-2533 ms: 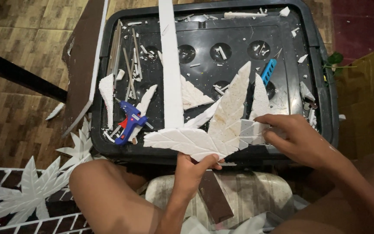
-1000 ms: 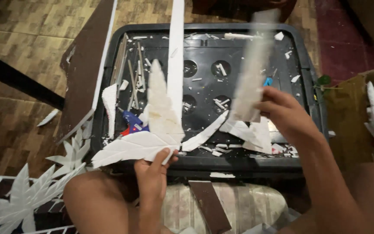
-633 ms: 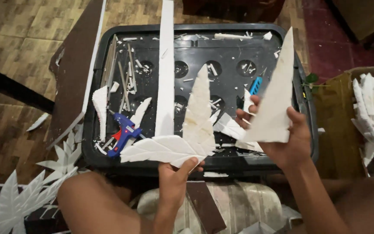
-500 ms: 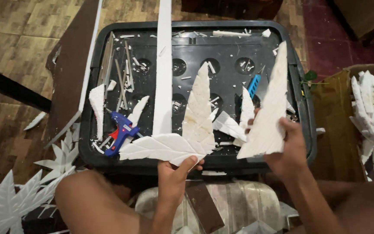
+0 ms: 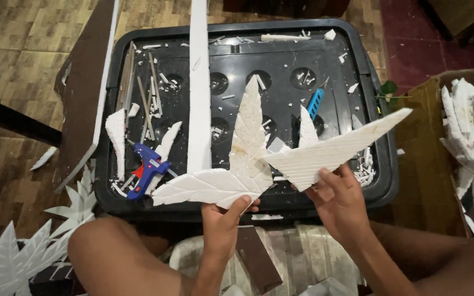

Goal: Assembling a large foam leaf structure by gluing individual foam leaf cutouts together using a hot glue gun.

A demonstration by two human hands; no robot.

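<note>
Left hand (image 5: 221, 227) pinches two joined foam leaves (image 5: 231, 170); right hand (image 5: 340, 201) fingers grip a third leaf (image 5: 333, 153), unattached, mid-frame.

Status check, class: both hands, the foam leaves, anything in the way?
Left hand grips joined leaves. Right hand grips single leaf, tip touching them. Nothing between.

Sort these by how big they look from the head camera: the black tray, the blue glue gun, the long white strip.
1. black tray
2. long white strip
3. blue glue gun

The order is clear; none look alike.
</note>
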